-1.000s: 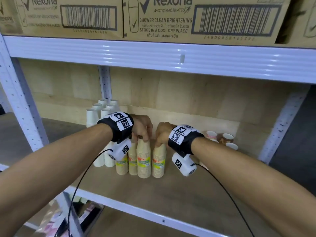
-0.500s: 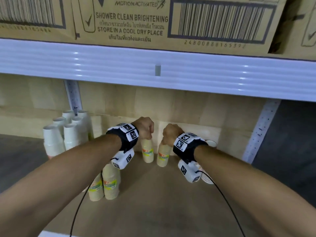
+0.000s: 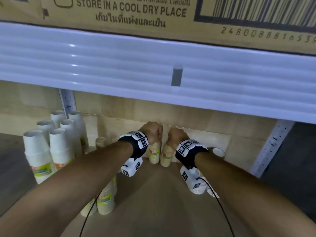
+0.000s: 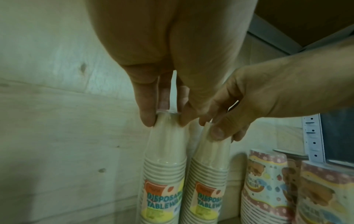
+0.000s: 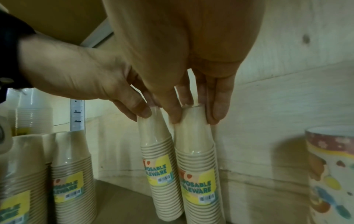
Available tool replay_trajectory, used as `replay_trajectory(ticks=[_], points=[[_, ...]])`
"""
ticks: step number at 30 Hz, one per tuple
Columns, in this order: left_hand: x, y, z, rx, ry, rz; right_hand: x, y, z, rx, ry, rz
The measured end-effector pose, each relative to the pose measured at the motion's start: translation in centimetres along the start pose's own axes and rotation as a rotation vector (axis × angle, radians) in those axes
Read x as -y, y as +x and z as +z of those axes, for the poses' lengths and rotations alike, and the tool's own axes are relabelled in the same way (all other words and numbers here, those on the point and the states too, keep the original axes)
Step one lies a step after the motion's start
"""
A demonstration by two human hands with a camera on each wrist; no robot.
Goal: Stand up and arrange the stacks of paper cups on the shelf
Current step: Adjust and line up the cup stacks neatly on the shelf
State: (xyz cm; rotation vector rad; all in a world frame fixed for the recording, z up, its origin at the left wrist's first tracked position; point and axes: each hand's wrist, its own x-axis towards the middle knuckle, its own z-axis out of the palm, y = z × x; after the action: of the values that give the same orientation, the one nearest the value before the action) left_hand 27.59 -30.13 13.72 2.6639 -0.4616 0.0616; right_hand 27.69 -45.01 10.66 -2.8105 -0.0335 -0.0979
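Observation:
Two wrapped stacks of beige paper cups stand upright side by side against the wooden back wall. My left hand point(image 3: 153, 132) point(image 4: 165, 119) pinches the top of the left beige stack point(image 3: 154, 154) point(image 4: 164, 166) between its fingertips. Beside it, my right hand point(image 3: 176, 136) point(image 5: 195, 116) grips the top of the right beige stack point(image 3: 166, 156) point(image 5: 197, 166) the same way. Both stacks rest on the shelf board point(image 3: 153, 194). Each wrist view also shows the other hand on its own stack.
Several white cup stacks point(image 3: 39, 151) stand at the left. Two more beige stacks point(image 3: 106, 200) point(image 5: 72, 166) stand near the front under my left forearm. Patterned cups point(image 3: 218, 152) point(image 4: 264, 181) sit at the right. A white shelf beam point(image 3: 153, 74) hangs low overhead.
Both hands have carried a beige stack each from the front group back to the rear wall and set them down together. My head has moved closer.

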Motion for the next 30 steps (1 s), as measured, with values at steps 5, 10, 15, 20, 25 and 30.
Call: replay_trajectory(ticks=[5,10,15,20,25,30], points=[[0.7,1.1,1.2,0.015,-0.018,0.012,0.1,1.1,1.0,0.0,0.018,-0.003],[1.1,1.7,1.9,0.002,-0.037,0.018,0.3,1.7,1.3,-0.018,0.046,0.0],[1.0,1.7,1.9,-0.007,-0.037,0.024,0.1,1.4,1.1,-0.049,0.057,-0.018],[1.0,1.4,1.3,0.003,-0.043,0.031,0.5,0.4,0.1,-0.088,0.023,-0.013],[0.8,0.3,-1.0,-0.008,-0.044,0.01,1.6,-1.0,-1.6,-0.094,-0.026,-0.05],[1.1,-1.7,-4.2,-0.034,0.021,-0.033,4.3,-2.4,-2.7,-0.082,-0.036,-0.115]])
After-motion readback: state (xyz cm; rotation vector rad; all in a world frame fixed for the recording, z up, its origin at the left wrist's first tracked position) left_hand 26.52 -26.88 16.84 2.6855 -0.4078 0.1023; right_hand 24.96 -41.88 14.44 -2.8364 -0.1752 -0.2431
